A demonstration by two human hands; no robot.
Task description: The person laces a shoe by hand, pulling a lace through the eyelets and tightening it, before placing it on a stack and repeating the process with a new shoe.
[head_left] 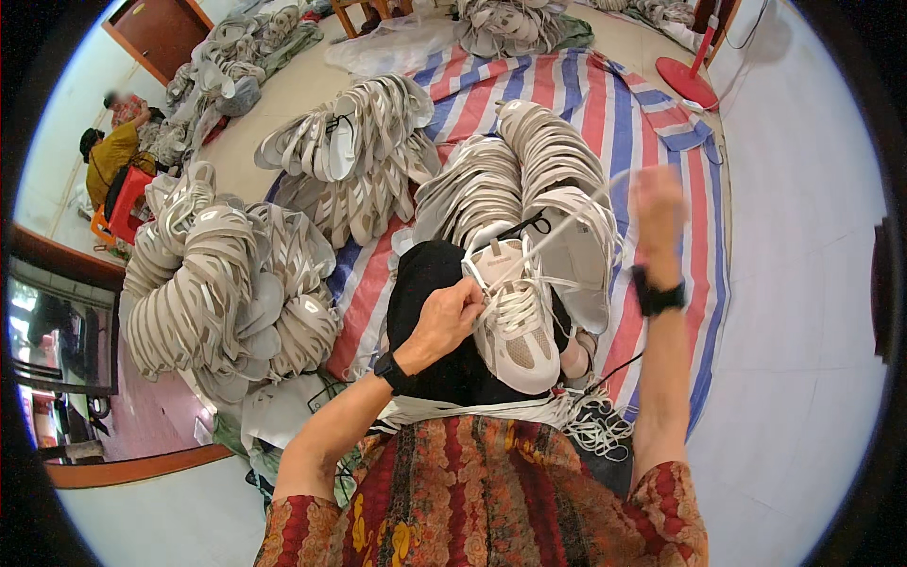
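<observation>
because the right hand (pixel 658 213) is blurred, its grip is unreadable (left hand (pixel 446 317) pinches a shoe (pixel 516 355)).

1. Shoe (pixel 520 348): off-wht w/ beige mesh toe & beige tongue (pixel 502 262); sole can't be seen.
2. Pose: on lap (pixel 427 283), top side up, toe twd bottom of view.
3. Lace (pixel 517 312): wht, crossed over lower throat; loose strands on rt, 1 length stretched up-rt, far end blurred.
</observation>
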